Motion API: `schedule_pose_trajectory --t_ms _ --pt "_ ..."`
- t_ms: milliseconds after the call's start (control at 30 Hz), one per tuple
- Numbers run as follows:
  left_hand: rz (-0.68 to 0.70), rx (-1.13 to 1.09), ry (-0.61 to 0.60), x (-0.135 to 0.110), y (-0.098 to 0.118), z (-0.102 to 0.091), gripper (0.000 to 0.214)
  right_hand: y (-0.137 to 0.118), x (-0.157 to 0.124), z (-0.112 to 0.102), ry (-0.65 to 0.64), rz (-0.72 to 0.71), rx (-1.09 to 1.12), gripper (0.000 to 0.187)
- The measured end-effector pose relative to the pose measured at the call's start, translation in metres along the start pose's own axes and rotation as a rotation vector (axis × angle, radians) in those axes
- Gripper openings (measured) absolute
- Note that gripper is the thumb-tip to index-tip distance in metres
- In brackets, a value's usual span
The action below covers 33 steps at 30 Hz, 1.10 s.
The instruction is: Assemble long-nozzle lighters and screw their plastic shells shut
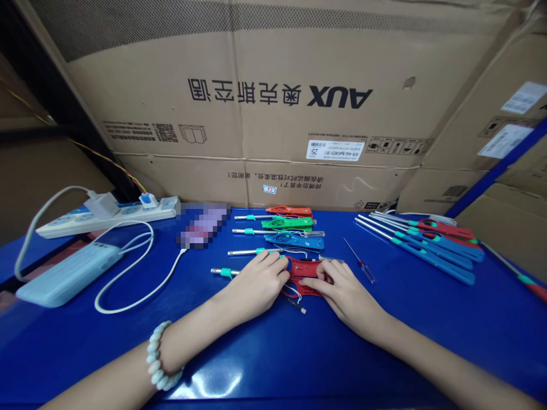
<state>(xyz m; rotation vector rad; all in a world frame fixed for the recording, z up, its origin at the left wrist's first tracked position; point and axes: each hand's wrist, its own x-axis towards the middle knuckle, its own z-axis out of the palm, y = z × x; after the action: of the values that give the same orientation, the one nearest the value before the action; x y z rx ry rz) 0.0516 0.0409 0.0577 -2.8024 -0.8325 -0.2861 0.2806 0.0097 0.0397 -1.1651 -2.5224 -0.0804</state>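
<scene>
Both my hands rest on a red long-nosed lighter lying on the blue table. My left hand has its fingers curled over the lighter's left part, where its metal tube sticks out leftward. My right hand presses fingertips on the red body's right side. Thin wires trail from the red body toward me. Just behind lie several more lighters in a row: blue, green, red.
A small screwdriver lies right of my hands. Several assembled lighters are piled at right. At left sit a power bank, a white cable, a power strip and a phone. Cardboard boxes wall the back.
</scene>
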Motion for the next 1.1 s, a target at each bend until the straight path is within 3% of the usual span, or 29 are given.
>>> schedule_pose_trajectory --t_ms 533,1100 --pt "0.005 -0.031 -0.015 -0.0008 0.0034 -0.0021 0.016 0.0006 -0.0003 0.0012 0.001 -0.016 -0.011 0.034" --pt "-0.090 -0.337 -0.034 -0.0029 -0.0040 -0.0043 0.019 -0.0012 -0.0012 -0.0052 0.011 0.051 0.062 0.030"
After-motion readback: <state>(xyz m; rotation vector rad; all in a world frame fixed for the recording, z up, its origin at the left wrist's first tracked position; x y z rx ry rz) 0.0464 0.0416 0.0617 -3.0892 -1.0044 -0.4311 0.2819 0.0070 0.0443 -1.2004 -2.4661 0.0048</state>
